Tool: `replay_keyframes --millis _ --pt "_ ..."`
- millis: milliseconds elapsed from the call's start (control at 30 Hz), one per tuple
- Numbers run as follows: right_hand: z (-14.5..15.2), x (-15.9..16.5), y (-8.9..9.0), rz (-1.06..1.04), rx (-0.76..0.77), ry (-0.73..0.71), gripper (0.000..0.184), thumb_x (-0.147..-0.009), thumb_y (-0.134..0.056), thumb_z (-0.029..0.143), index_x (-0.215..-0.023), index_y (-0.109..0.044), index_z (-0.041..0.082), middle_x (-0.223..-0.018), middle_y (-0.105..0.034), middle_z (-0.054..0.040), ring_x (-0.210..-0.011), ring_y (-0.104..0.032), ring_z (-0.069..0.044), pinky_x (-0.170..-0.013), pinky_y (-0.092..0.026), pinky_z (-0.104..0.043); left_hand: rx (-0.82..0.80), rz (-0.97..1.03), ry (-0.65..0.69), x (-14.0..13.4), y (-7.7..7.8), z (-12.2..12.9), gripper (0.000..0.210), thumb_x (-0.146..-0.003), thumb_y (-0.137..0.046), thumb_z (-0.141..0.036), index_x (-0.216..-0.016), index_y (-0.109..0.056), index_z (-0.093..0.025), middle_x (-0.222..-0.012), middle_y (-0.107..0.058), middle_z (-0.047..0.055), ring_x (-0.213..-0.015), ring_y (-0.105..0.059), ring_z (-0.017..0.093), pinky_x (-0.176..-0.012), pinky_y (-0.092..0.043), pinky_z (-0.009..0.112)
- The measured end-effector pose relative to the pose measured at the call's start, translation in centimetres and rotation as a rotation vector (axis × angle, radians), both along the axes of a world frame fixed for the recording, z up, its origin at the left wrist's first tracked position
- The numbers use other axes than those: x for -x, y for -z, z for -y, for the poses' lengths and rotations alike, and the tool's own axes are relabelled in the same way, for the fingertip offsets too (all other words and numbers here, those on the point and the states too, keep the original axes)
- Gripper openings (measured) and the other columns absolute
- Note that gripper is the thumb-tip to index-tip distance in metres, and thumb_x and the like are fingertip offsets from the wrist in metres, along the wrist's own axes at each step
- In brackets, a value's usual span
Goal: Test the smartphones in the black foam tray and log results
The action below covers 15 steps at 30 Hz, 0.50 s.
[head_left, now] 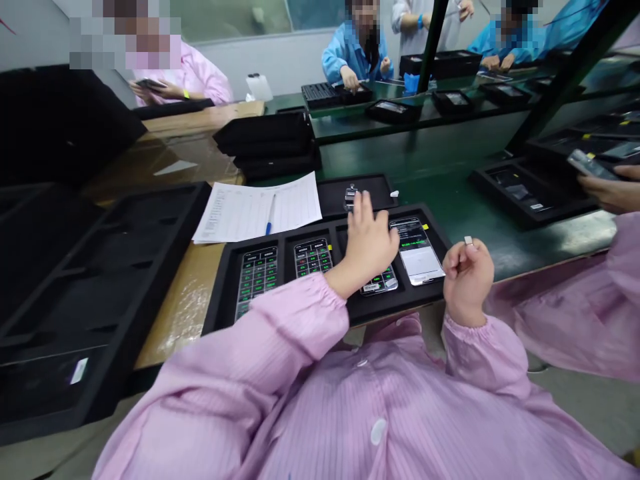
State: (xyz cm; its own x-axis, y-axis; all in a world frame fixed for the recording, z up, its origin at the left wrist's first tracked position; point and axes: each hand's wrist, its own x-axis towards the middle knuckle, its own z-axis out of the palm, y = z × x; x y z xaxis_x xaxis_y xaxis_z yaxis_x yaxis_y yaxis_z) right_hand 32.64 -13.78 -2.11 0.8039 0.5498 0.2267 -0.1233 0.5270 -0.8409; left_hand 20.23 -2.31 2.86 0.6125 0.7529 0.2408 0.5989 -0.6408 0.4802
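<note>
Our left hand (371,241) is open, palm down with fingers stretched, above a black tray (380,311); we cannot tell whether it touches anything; partly hidden beneath it lies a phone (382,283), and just to its right a half-white-screened phone (420,253); two grid-screened phones (259,270) lie left of it in the same tray; at its fingertips we see a small clear object (351,194); beyond it to the left lies paper (235,217) with a pen (271,215); our right hand (469,280), curled beside the tray, pinches a small pale piece (468,241)
</note>
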Motion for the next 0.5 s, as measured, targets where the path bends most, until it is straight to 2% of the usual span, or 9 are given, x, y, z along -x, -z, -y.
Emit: replay_keyframes --millis 67,133,267,367,433,500 --pt "0.0 -0.1 0.3 -0.006 -0.02 -0.001 0.026 -0.077 -0.058 0.026 -0.06 -0.04 0.021 -0.051 -0.046 0.0059 -0.039 -0.031 -0.006 -0.039 -0.02 -0.02 -0.002 -0.129 0.06 -2.1 0.6 -1.1 0.026 -0.093 -0.05 -0.019 -0.111 -0.064 -0.009 -0.168 -0.014 0.025 -0.158 0.0 0.036 -0.126 -0.012 0.058" --pt "0.2 -0.1 0.5 -0.01 -0.044 -0.008 0.025 -0.077 -0.059 0.024 -0.059 -0.041 0.021 -0.05 -0.046 0.0056 -0.039 -0.032 -0.006 -0.039 -0.02 -0.02 0.019 -0.194 0.097 -3.8 1.7 -2.2 0.025 -0.094 -0.051 -0.022 -0.109 -0.065 -0.008 -0.168 -0.014 0.026 -0.158 0.002 0.035 -0.126 -0.01 0.059" --pt "0.5 0.2 0.7 -0.005 -0.092 -0.029 0.024 -0.077 -0.059 0.023 -0.059 -0.043 0.02 -0.05 -0.047 0.0051 -0.039 -0.033 -0.006 -0.039 -0.02 -0.02 0.147 -0.171 0.106 -5.0 3.0 -3.5 0.043 -0.1 -0.044 -0.045 -0.11 -0.064 -0.008 -0.167 -0.013 0.028 -0.158 0.004 0.037 -0.125 -0.007 0.061" --pt "0.7 0.5 0.8 0.014 -0.108 -0.021 0.025 -0.077 -0.06 0.024 -0.059 -0.043 0.02 -0.05 -0.048 0.0046 -0.039 -0.035 -0.006 -0.04 -0.021 -0.02 0.257 -0.077 0.063 -5.0 2.6 -3.8 0.05 -0.102 -0.037 -0.05 -0.096 -0.065 -0.009 -0.167 -0.015 0.028 -0.157 0.009 0.038 -0.125 0.0 0.058" --pt "0.7 0.5 0.9 0.017 -0.123 0.002 0.025 -0.077 -0.059 0.023 -0.058 -0.043 0.021 -0.05 -0.049 0.0044 -0.039 -0.036 -0.007 -0.039 -0.021 -0.021 0.332 0.089 0.033 -4.9 2.1 -3.6 0.044 -0.101 -0.042 -0.048 -0.083 -0.061 -0.013 -0.164 -0.026 0.025 -0.158 0.007 0.037 -0.125 0.003 0.054" --pt "0.7 0.3 1.1 0.02 -0.146 0.021 0.024 -0.075 -0.058 0.023 -0.057 -0.042 0.021 -0.051 -0.05 0.004 -0.039 -0.036 -0.007 -0.039 -0.021 -0.021 0.464 0.338 0.022 -4.9 1.7 -3.0 0.037 -0.099 -0.048 -0.048 -0.081 -0.058 -0.017 -0.151 -0.048 0.021 -0.157 -0.013 0.035 -0.126 -0.007 0.052"
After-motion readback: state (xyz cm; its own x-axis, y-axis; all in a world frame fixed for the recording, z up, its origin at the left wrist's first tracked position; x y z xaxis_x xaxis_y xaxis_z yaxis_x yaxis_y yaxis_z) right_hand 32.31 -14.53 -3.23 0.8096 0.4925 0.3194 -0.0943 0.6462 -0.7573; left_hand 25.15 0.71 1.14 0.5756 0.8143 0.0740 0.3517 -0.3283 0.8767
